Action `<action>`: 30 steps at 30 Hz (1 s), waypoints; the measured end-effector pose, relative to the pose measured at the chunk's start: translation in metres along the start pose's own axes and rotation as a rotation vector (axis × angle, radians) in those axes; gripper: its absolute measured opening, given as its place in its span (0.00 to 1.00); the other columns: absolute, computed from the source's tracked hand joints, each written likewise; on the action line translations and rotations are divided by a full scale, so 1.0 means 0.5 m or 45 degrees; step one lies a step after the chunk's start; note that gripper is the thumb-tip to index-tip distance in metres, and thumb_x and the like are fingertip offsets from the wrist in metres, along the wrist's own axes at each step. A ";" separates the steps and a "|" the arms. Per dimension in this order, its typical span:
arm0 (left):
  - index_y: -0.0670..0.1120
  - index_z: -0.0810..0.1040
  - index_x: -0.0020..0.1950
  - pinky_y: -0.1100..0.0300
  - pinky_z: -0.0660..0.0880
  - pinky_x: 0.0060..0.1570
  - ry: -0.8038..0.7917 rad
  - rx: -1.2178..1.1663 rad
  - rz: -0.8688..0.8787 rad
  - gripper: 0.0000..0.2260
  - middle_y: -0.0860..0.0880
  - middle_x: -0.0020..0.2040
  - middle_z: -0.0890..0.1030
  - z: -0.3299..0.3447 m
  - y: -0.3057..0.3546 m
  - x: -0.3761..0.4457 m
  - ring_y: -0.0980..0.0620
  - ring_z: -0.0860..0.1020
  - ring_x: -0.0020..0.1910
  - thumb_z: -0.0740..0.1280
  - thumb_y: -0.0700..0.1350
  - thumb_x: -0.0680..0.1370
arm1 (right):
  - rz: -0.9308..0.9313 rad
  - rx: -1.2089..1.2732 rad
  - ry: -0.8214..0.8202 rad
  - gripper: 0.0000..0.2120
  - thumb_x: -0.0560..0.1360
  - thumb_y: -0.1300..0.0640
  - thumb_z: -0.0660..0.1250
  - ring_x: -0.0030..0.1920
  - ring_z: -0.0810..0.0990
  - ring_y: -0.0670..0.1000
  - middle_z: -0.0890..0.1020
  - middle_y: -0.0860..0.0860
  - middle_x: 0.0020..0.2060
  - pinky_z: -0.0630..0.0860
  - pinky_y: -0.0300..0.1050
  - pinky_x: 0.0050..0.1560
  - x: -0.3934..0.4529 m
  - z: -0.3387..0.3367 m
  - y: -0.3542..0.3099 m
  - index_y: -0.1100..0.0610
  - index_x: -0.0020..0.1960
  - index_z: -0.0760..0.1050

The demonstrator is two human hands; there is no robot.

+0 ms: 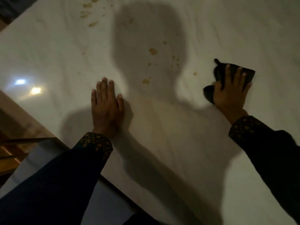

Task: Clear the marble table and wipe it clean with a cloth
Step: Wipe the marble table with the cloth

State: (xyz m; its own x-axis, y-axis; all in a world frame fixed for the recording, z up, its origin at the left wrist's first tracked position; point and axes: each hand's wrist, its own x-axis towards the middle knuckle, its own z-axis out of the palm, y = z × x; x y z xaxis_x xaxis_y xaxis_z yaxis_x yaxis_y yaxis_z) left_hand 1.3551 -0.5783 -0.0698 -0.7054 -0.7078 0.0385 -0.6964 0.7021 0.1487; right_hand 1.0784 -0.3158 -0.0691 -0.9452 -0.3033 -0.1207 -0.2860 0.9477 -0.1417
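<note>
Marble table [203, 38] fills nearly the whole view, and nothing stands on it in sight — so the clearing part looks done, and the wiping is what remains. At far left two lamp reflections [27, 86] shine on a clean-looking patch. Next, the left hand [106, 108] lies palm down on the stone, fingers straight and spread, holding nothing. Past it, yellowish-brown stains [153, 51] dot the middle, and a second cluster of stains [88, 12] sits near the far edge — none yet wiped. On the right, the right hand [230, 91] presses a dark cloth [248, 74] flat onto the marble, fingers splayed over it, near the closest spots.
</note>
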 end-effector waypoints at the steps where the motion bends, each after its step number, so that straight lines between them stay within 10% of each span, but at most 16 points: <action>1: 0.42 0.56 0.78 0.47 0.51 0.76 -0.008 0.001 -0.002 0.26 0.42 0.79 0.56 0.000 0.000 0.000 0.44 0.53 0.78 0.49 0.52 0.82 | 0.003 -0.023 0.032 0.33 0.77 0.41 0.44 0.76 0.52 0.65 0.54 0.64 0.76 0.46 0.67 0.74 -0.015 0.010 -0.019 0.54 0.79 0.52; 10: 0.42 0.57 0.78 0.46 0.50 0.76 0.019 -0.057 0.019 0.26 0.41 0.78 0.56 -0.001 -0.004 -0.005 0.44 0.54 0.78 0.50 0.52 0.82 | -0.691 0.011 -0.081 0.31 0.78 0.42 0.52 0.77 0.48 0.62 0.52 0.60 0.78 0.47 0.65 0.74 -0.425 0.083 -0.261 0.50 0.79 0.51; 15: 0.43 0.57 0.78 0.47 0.49 0.76 0.007 -0.129 -0.001 0.26 0.43 0.79 0.55 -0.009 0.001 -0.004 0.45 0.53 0.78 0.50 0.52 0.82 | -0.896 0.025 -0.147 0.30 0.79 0.42 0.53 0.78 0.49 0.56 0.51 0.53 0.78 0.41 0.58 0.76 -0.352 0.068 -0.202 0.45 0.78 0.50; 22: 0.44 0.57 0.78 0.50 0.48 0.76 0.023 -0.125 -0.002 0.27 0.45 0.79 0.56 0.001 -0.011 0.000 0.47 0.52 0.78 0.49 0.55 0.81 | -0.230 -0.007 0.109 0.30 0.79 0.41 0.49 0.77 0.53 0.60 0.56 0.60 0.77 0.47 0.61 0.75 -0.009 0.024 -0.081 0.48 0.79 0.52; 30: 0.45 0.57 0.78 0.51 0.48 0.76 0.037 -0.123 -0.011 0.27 0.45 0.79 0.56 0.006 -0.007 0.003 0.48 0.53 0.78 0.47 0.55 0.81 | -0.076 0.042 0.039 0.32 0.79 0.36 0.49 0.78 0.41 0.59 0.43 0.59 0.78 0.38 0.61 0.75 0.153 -0.010 -0.004 0.45 0.79 0.45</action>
State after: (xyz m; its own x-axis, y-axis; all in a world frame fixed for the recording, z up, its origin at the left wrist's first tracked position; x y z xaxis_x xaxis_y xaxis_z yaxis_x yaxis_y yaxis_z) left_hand 1.3560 -0.5813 -0.0730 -0.6943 -0.7167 0.0654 -0.6853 0.6861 0.2440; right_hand 1.0057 -0.3403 -0.0734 -0.9312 -0.3554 -0.0807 -0.3371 0.9241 -0.1799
